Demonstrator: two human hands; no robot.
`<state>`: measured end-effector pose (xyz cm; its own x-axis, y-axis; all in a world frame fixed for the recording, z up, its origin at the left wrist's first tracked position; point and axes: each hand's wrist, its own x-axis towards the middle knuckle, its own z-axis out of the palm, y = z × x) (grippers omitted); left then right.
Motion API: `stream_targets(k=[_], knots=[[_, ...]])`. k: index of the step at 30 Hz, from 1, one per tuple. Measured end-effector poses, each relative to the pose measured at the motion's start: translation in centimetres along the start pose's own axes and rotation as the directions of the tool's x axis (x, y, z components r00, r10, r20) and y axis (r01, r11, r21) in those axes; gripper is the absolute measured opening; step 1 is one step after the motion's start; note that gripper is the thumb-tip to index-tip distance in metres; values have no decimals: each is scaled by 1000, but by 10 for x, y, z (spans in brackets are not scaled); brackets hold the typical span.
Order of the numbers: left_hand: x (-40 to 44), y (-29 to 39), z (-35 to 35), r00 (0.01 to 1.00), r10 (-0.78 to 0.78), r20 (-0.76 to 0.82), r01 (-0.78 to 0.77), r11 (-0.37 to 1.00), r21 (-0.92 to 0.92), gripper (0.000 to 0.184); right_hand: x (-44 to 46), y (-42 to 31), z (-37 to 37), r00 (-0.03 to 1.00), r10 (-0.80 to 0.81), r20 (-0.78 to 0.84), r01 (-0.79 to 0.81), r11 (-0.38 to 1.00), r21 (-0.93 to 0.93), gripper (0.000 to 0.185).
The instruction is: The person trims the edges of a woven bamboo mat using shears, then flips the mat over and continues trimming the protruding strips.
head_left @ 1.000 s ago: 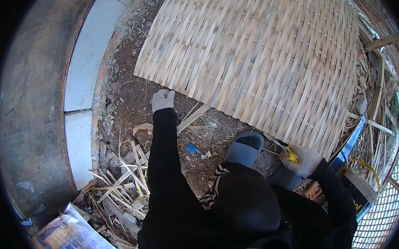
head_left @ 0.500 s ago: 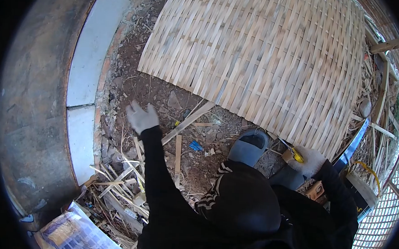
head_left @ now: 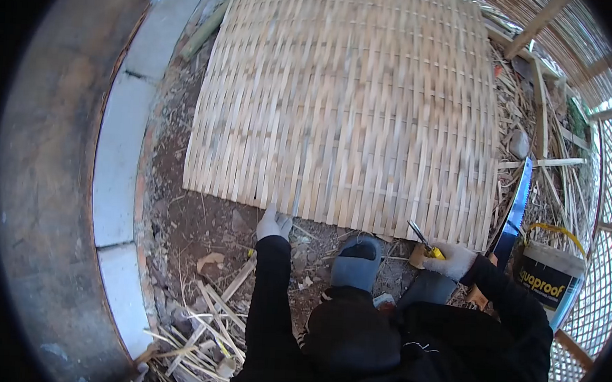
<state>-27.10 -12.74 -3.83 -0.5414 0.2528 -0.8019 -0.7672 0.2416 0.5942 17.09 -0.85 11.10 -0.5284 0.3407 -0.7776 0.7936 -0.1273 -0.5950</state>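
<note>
A large woven bamboo mat (head_left: pixel 344 117) spreads out in front of me, its near edge close to my feet. My left hand (head_left: pixel 274 224), in a white glove, is at that edge, one finger over the top of the strips and the others closed by the rim. How far they reach underneath is hidden. Farther right, my gloved right hand (head_left: pixel 451 261) is closed around a yellow-handled tool (head_left: pixel 435 253) with a slim dark metal tip. The tip points up and left over the mat's near edge; its exact kind is unclear.
A handsaw (head_left: pixel 515 209) leans at the right beside an Aquaproof bucket (head_left: pixel 547 276). Loose bamboo strips (head_left: pixel 205 331) litter the ground at lower left. Pale slabs (head_left: pixel 115 209) border the left side. My blue-grey shoe (head_left: pixel 355 266) stands near the mat.
My left hand has come from the bare soil on the left to the mat's near edge, its fingers closing in. The view has shifted; my right hand still holds the yellow-handled tool.
</note>
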Motion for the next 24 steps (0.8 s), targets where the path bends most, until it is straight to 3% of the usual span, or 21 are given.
stream_targets(k=[4, 7, 10, 13, 20, 24], knots=[[-18, -5, 1, 997, 80, 12, -80, 995, -55, 35, -6, 15, 5, 995, -40, -89, 45, 997, 56, 45], [-36, -6, 7, 996, 75, 44, -73, 996, -47, 34, -5, 15, 2, 998, 51, -30, -47, 991, 128, 42], [-55, -14, 21, 983, 67, 172, -61, 997, -43, 31, -8, -4, -8, 997, -8, -75, 10, 1000, 20, 44], [-59, -37, 30, 970, 30, 240, -22, 999, -37, 29, -7, -16, -14, 996, 55, -70, -63, 990, -129, 47], [-82, -64, 32, 938, 51, 342, -54, 999, 1, 37, -5, -24, -8, 995, 22, -97, -40, 982, -184, 55], [-64, -75, 29, 938, -8, 346, 15, 1000, -16, 44, 6, -46, -12, 999, 17, 46, -1, 943, -333, 54]])
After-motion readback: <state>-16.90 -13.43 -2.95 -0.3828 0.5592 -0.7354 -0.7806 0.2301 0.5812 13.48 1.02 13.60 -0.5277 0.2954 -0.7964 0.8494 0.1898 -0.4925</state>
